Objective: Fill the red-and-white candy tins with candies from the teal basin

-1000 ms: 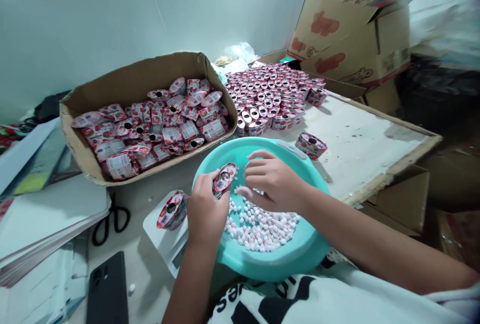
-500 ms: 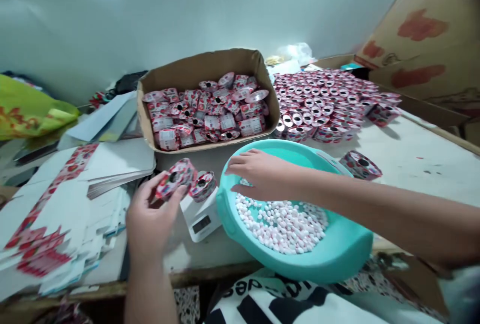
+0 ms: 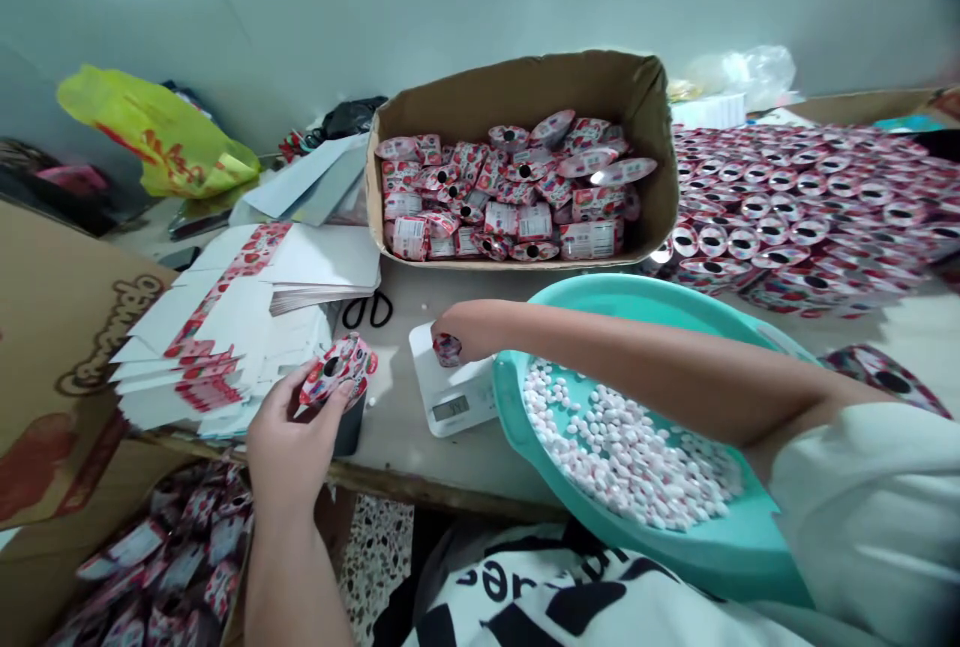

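Note:
My left hand (image 3: 300, 427) grips a red-and-white printed packet (image 3: 336, 369) with a dark round opening, holding it above the table's front edge, left of the scale. My right hand (image 3: 476, 327) reaches across the turquoise basin (image 3: 517, 427) to the white digital scale (image 3: 427, 382). It closes around a second printed packet (image 3: 448, 351) on the scale; the fingertips are mostly hidden behind the hand. Small white pellets (image 3: 637, 452) lie loose in the basin, under my right forearm. The scale's display is lit, but its digits are hard to read.
Behind stands a cardboard box (image 3: 525, 263) of packets. At right, many open packets (image 3: 787, 217) stand packed together, with one apart (image 3: 885, 377). Stacked white cards (image 3: 300, 257) and black-handled scissors (image 3: 367, 309) lie left. Another carton (image 3: 67, 327) with packets stands lower left.
My right hand has moved left from over the basin to the packet on the scale. My left hand still holds its packet. The view has swung left, bringing the scissors and lower-left carton into sight.

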{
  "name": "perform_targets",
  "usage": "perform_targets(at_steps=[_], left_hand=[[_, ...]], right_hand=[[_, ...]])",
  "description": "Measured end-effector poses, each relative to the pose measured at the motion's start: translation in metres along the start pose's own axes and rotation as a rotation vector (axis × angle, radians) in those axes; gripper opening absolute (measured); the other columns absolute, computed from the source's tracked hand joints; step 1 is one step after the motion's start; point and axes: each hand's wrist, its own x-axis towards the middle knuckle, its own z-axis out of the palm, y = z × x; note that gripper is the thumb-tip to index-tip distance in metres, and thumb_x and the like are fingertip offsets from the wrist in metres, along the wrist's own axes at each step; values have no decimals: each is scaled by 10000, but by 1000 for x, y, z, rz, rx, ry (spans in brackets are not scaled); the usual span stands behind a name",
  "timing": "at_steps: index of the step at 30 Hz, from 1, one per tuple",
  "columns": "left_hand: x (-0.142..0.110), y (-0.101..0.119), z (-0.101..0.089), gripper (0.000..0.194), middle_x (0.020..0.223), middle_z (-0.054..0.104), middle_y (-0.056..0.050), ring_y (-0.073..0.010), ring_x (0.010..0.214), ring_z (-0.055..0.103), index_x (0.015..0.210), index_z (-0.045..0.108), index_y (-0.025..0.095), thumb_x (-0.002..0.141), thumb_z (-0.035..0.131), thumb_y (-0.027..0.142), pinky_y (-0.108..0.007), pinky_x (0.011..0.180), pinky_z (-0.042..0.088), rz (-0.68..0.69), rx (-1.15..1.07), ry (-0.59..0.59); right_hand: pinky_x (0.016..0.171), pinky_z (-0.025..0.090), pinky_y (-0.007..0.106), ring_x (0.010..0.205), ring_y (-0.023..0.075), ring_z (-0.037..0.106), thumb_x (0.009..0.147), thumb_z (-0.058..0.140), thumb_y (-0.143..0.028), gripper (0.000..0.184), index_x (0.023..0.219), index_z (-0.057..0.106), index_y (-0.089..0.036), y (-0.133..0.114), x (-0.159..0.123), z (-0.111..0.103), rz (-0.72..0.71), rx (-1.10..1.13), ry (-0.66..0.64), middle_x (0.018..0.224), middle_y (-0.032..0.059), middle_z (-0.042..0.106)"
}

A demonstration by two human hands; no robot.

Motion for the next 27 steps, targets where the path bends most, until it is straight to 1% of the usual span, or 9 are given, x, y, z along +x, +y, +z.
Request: perform_targets(at_steps=[3,4,8,12,16,19,21,23,27], left_hand=[[0,-6,3,550,1113,744,-103,-272,1022,710,1173,700,189,686,796,427,-433,968,557,-3,8,-46],[-1,-7,4,547,1126,741,-100,-272,1031,707,1177,698,198,691,795,429,-439,977,550,6,9,-61],[-4,-4,11,554,1154,731,-100,-271,1038,703,1202,687,201,708,783,430,-425,975,547,39,-23,-114],[-7,4,21,541,1115,737,-89,-271,1017,701,1185,700,199,707,772,440,-416,970,545,70,1,-178],[-7,10,43,539,1094,736,-94,-257,980,706,1172,706,180,703,770,439,-374,911,568,88,-38,-241],[-7,16,61,509,1102,735,-88,-242,980,706,1168,710,194,716,766,421,-361,917,566,160,-26,-243],[-6,22,70,506,1114,732,-81,-231,985,704,1192,700,208,732,760,410,-357,936,558,210,-17,-240],[-6,29,75,495,1116,731,-74,-223,983,702,1198,698,218,739,759,394,-352,941,554,253,-3,-258],[-4,36,78,458,1098,729,-71,-227,962,697,1158,715,214,733,768,376,-351,908,563,310,43,-310]], right_hand=[[457,333,295,494,85,529,652,869,-378,195,700,729,-251,-3,7,-10,-107,-29,-332,628,-41,678],[455,323,294,503,87,533,633,881,-356,210,719,727,-241,-5,9,-14,-112,-47,-391,647,-35,684],[479,298,295,528,92,532,737,811,-328,199,675,671,-201,-18,19,-45,-34,-106,-393,639,-14,650],[502,306,288,591,136,545,751,774,-329,215,876,671,-187,-27,13,-105,104,-133,-274,736,11,663],[553,366,265,651,152,553,694,813,-437,386,933,611,-212,-28,-36,-152,389,-17,45,787,1,655],[489,336,257,553,131,481,652,829,-468,416,794,520,-228,-25,-85,-156,692,32,108,650,-33,577],[471,315,258,540,129,457,634,835,-485,449,765,485,-235,-23,-110,-154,818,1,150,628,-38,551],[471,314,262,552,134,459,621,836,-513,474,770,482,-236,-19,-125,-151,868,20,177,643,-32,552],[501,385,274,591,151,505,652,802,-556,481,804,473,-239,-6,-140,-144,902,286,315,677,-25,557]])
